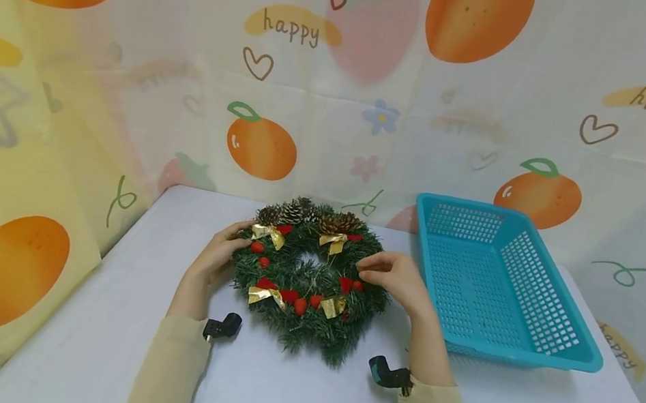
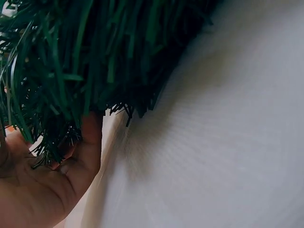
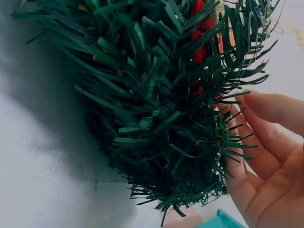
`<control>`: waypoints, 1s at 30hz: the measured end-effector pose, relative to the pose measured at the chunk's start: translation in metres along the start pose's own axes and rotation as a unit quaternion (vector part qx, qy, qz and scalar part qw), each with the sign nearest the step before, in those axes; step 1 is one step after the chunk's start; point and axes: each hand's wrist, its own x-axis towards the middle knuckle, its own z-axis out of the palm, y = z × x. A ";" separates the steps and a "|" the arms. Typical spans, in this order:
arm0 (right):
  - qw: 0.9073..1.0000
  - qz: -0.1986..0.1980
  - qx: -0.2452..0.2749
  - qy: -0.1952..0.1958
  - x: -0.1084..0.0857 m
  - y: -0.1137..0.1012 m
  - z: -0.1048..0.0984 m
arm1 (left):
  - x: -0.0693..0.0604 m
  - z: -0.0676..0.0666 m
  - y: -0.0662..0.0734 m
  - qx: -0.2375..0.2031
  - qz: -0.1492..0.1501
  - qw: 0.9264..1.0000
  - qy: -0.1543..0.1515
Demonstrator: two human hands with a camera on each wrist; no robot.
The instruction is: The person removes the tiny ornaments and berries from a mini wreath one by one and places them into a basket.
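A green artificial Christmas wreath (image 1: 305, 326) is on the white table, dressed with pinecones (image 1: 340, 223), gold bows (image 1: 266, 295) and red berries (image 1: 300, 306). Its pinecones face the far side. At the wreath's left edge, my left hand (image 1: 218, 254) grips the greenery; in the left wrist view, its fingers (image 2: 90, 142) curl round the needles. My right hand (image 1: 399, 280) is at the right edge, beside a red berry. The right wrist view shows its thumb apart from slightly bent fingers, touching needle tips. Greenery hides some of the fingertips.
To the right of the wreath stands a turquoise plastic basket (image 1: 524, 357) with perforated walls. Behind the table (image 1: 295, 397) hangs a fruit-printed curtain (image 1: 334, 120), which also runs along the left side. A small black camera (image 1: 225, 327) sits by each wrist.
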 end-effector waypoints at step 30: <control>0.999 -0.008 -0.040 -0.032 -0.004 0.010 0.006 | 0.004 -0.001 -0.008 0.026 0.028 0.999 0.009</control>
